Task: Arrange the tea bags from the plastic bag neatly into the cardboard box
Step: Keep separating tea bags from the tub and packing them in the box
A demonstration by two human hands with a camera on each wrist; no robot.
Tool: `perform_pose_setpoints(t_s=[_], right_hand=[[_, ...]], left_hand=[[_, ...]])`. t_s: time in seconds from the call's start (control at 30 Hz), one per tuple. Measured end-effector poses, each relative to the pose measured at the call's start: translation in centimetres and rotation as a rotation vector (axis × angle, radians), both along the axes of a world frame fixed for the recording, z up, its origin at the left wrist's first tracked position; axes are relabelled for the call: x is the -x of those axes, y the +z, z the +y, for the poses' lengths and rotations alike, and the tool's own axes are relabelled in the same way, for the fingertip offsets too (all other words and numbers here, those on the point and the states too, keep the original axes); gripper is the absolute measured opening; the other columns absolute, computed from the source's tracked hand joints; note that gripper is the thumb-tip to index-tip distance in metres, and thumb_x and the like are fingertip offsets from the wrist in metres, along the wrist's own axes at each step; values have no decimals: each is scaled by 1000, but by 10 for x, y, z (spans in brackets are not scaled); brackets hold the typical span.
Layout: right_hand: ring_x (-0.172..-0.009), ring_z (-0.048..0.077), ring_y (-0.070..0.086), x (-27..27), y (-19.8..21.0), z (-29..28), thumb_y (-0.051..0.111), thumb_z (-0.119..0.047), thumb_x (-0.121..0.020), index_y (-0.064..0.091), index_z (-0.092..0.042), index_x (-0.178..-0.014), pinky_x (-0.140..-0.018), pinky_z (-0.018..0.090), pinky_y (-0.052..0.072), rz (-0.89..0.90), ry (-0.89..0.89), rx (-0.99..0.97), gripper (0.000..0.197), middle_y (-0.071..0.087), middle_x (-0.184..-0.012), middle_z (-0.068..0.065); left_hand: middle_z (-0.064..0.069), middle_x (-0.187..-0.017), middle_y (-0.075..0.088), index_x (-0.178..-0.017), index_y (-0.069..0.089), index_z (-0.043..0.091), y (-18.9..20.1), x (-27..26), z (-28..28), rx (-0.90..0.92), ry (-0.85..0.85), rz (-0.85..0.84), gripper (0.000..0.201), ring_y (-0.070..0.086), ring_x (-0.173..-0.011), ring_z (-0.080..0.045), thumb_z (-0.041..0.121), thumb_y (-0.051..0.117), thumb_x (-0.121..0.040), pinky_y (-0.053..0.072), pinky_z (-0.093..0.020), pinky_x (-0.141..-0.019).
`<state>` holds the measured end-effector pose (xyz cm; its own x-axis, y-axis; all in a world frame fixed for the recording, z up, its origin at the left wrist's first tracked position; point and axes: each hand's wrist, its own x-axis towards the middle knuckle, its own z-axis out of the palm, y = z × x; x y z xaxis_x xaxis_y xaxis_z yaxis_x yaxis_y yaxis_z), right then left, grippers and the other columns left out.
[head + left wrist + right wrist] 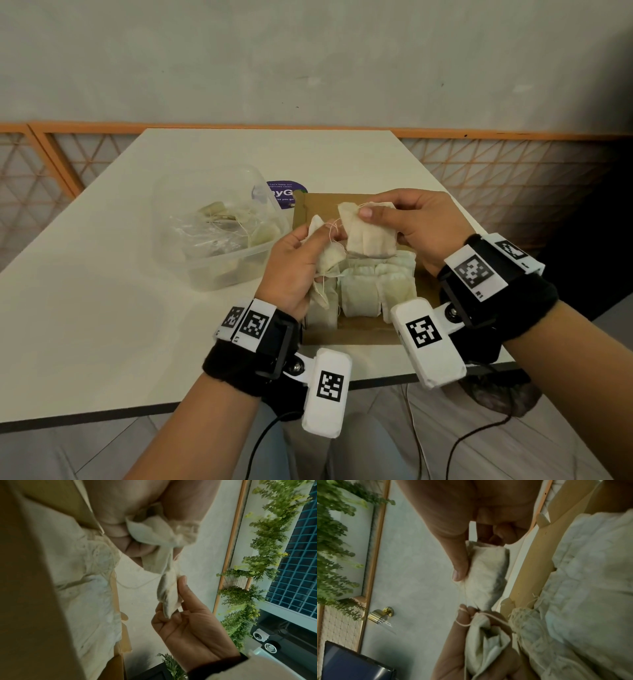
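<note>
An open cardboard box point(342, 202) sits at mid-table, with rows of pale tea bags point(373, 287) packed in its near half. Above the box my left hand point(317, 248) grips a small bunch of tea bags point(327, 260). My right hand point(375, 219) pinches one flat tea bag point(370, 236) between thumb and fingers. Thin strings run tangled between the two. In the left wrist view the bunch point(154, 534) is in my curled fingers and the single bag point(169, 595) hangs below it. The right wrist view shows my thumb lying on the single bag point(486, 574).
A clear plastic tub point(219, 270) left of the box holds the crumpled plastic bag with more tea bags point(222, 219). A purple sticker point(286, 195) lies behind the box. The table's front edge point(137, 409) is close to me. An orange lattice railing point(513, 164) borders the far side.
</note>
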<state>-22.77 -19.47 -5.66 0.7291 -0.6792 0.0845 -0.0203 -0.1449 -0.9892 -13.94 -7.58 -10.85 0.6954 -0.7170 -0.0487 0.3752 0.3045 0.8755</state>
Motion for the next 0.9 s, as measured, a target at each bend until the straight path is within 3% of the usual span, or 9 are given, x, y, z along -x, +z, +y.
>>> perform_pose_setpoints(t_s=[0.1, 0.2, 0.3, 0.43, 0.57, 0.67, 0.73, 0.8, 0.9], right_hand=[[-79, 23, 68, 3, 0, -2, 80, -14, -65, 74, -20, -69, -84, 44, 56, 2, 24, -5, 9, 72, -80, 8], [-85, 24, 70, 3, -1, -1, 82, -32, -49, 76, -20, -72, -87, 46, 54, 60, 72, 55, 27, 74, -85, 6], [-87, 26, 69, 3, -1, -4, 84, -23, -55, 74, -19, -73, -87, 47, 54, 68, 42, 55, 20, 73, -86, 8], [-82, 22, 66, 9, -2, -12, 80, -11, -64, 71, -16, -74, -86, 45, 54, 80, 44, 93, 15, 70, -84, 7], [-75, 17, 66, 16, 3, -9, 77, -21, -52, 69, -13, -73, -77, 35, 56, 49, 133, 74, 25, 69, -78, 4], [-66, 13, 66, 18, 14, -2, 74, -19, -53, 66, -8, -72, -64, 24, 56, 31, 242, 23, 23, 69, -70, 1], [-70, 18, 65, 17, 18, -3, 77, -24, -50, 67, -10, -68, -72, 33, 55, 73, 272, 58, 26, 69, -73, 7], [-77, 26, 61, 15, 19, -3, 82, -36, -42, 68, -12, -66, -83, 46, 51, 134, 262, 98, 37, 66, -81, 16], [-75, 25, 59, 10, 14, -4, 85, -45, -34, 69, -14, -63, -80, 44, 48, 158, 235, 86, 45, 65, -77, 15]], left_hand=[[-10, -91, 73, -100, 67, 2, 4, 2, 1, -1, -28, -1, 26, 69, -84, -23, 25, 57, -90, 59, -32, -70], [-20, -109, 69, -115, 64, 0, 10, 5, -1, -48, -92, 46, 60, 66, -102, -34, 41, 67, -72, 55, -45, -87], [-26, -113, 65, -111, 66, -1, 10, 2, -4, -42, -46, 109, 49, 62, -106, -41, 27, 73, -73, 50, -54, -91], [-17, -98, 70, -104, 68, 5, 12, -7, -4, -43, -15, 112, 24, 68, -83, -26, 20, 65, -87, 58, -35, -66], [-20, -104, 70, -101, 72, 6, 13, -10, -4, -122, 77, -53, 25, 67, -89, -31, 24, 70, -84, 55, -45, -81], [-16, -90, 73, -85, 74, 8, 14, -9, -4, -206, 33, -248, 16, 68, -80, -26, 23, 70, -83, 57, -39, -76], [-7, -79, 74, -83, 73, 10, 18, -5, -2, -218, -44, -320, 13, 69, -72, -17, 20, 66, -86, 56, -26, -66], [-3, -80, 74, -88, 73, 9, 19, -4, -2, -210, -110, -349, 17, 69, -74, -12, 21, 62, -89, 55, -21, -65], [-1, -76, 74, -87, 73, 11, 22, 0, 1, -208, -155, -342, 24, 69, -70, -8, 28, 57, -92, 53, -17, -60]])
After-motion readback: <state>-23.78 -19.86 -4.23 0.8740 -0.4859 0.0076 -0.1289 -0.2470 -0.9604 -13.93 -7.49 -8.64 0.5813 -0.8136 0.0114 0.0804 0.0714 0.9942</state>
